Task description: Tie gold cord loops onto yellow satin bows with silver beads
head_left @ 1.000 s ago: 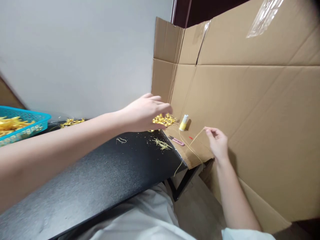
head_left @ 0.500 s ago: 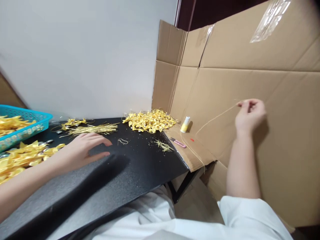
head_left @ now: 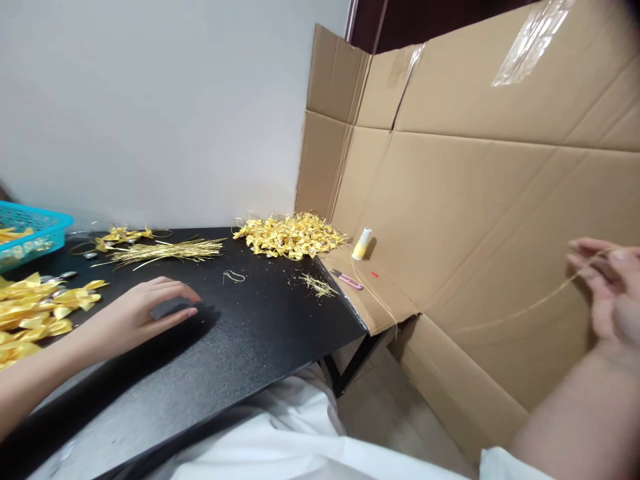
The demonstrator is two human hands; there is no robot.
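My left hand (head_left: pixel 137 313) lies flat on the black table (head_left: pixel 240 347), fingers stretched out, holding nothing. Far to the right, my right hand (head_left: pixel 607 290) pinches a thin gold thread (head_left: pixel 525 309) that runs leftward in the air, toward the cardboard ledge. On that ledge stands a small yellow thread spool (head_left: pixel 361 243), with pink snips (head_left: pixel 347 280) lying beside it. A heap of gold ribbon bows (head_left: pixel 290 235) sits at the table's far corner. A bundle of cut gold threads (head_left: pixel 165 251) lies beyond my left hand.
A teal basket (head_left: pixel 30 233) of yellow ribbon stands at the far left, with loose yellow bows (head_left: pixel 35 307) in front of it. Large flattened cardboard (head_left: pixel 475 193) walls off the right side. Thread scraps (head_left: pixel 317 285) lie near the table's right edge.
My left hand drew back from the bow heap and settled flat on the table. My right hand pulled the thread up, then far out to the right, lengthening it.
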